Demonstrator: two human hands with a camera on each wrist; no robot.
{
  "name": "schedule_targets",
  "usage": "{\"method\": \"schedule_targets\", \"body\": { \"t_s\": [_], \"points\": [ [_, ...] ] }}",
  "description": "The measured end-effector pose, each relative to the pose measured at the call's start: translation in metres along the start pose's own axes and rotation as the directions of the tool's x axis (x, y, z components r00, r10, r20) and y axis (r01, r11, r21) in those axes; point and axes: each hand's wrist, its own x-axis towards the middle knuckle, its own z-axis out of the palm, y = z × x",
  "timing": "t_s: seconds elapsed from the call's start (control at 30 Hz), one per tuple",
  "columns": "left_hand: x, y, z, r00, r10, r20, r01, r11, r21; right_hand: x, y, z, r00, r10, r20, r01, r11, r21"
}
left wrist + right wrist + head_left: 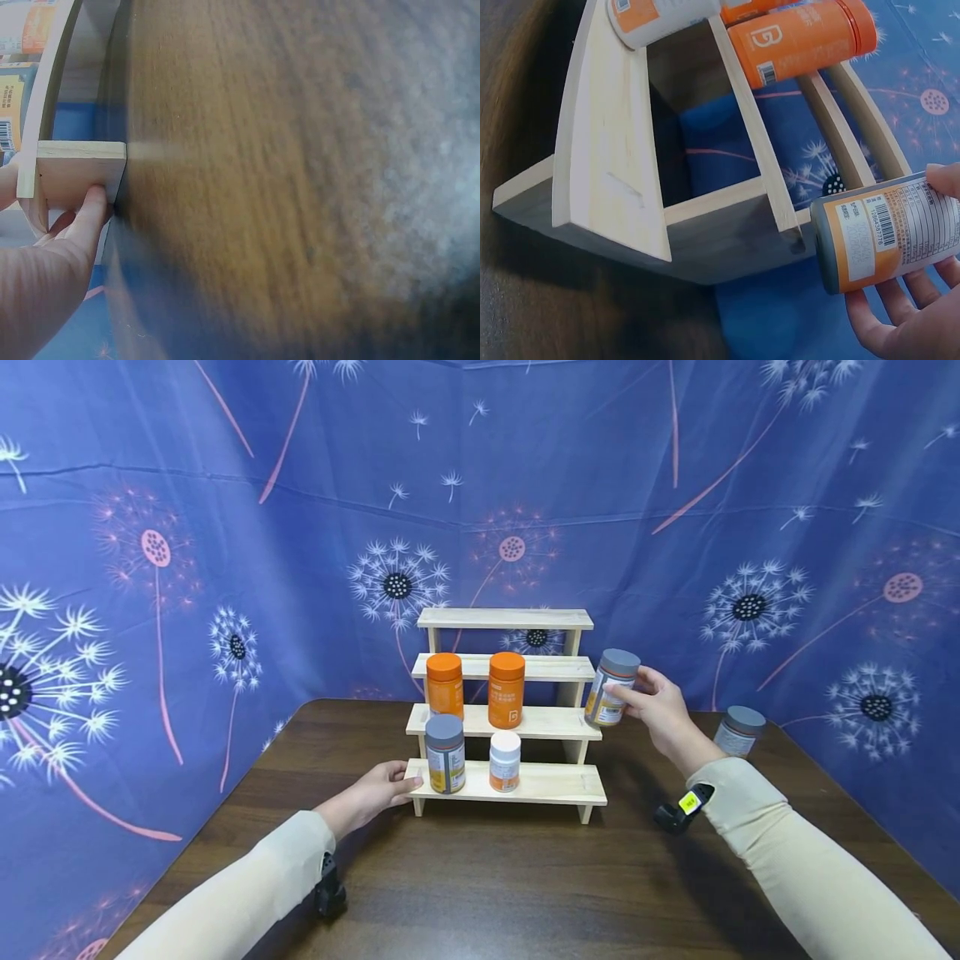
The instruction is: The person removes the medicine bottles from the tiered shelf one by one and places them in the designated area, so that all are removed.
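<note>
My right hand (663, 712) grips a grey-lidded bottle (612, 687) with a yellow and white label, held up beside the right end of a stepped wooden rack (547, 782). In the right wrist view the bottle's base (826, 247) is close to the end of a shelf. At the rack's lower left, my left hand (378, 789) holds the end of the bottom shelf, thumb on top and fingers against the side support (79, 169). A grey-lidded bottle (446, 754) and a small white bottle (505, 762) stand on the bottom step. Two orange bottles (506, 691) stand one step higher.
Another grey-lidded bottle (738, 732) stands on the dark wooden table (525, 893) at the right, behind my right forearm. A blue dandelion-print cloth (300, 568) hangs behind and beside the table. The top two shelves (504, 618) carry no bottles.
</note>
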Motion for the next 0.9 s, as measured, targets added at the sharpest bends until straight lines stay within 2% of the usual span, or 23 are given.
{"method": "schedule_targets", "body": {
  "t_s": [0.3,0.63,0.9],
  "points": [
    [0.002,0.001,0.000,1.000,0.005,0.000,-0.005,1.000,0.001,0.005,0.007,-0.009,1.000,-0.005,-0.002,0.005,1.000,0.009],
    [0.004,0.000,-0.001,1.000,0.005,-0.002,-0.005,1.000,-0.004,0.009,0.017,-0.017,0.999,-0.014,-0.041,0.013,0.999,-0.029],
    [0.004,-0.001,0.000,1.000,0.008,0.007,-0.008,1.000,-0.008,0.011,0.025,-0.022,0.996,0.005,-0.087,-0.011,0.998,-0.069]
  ]
}}
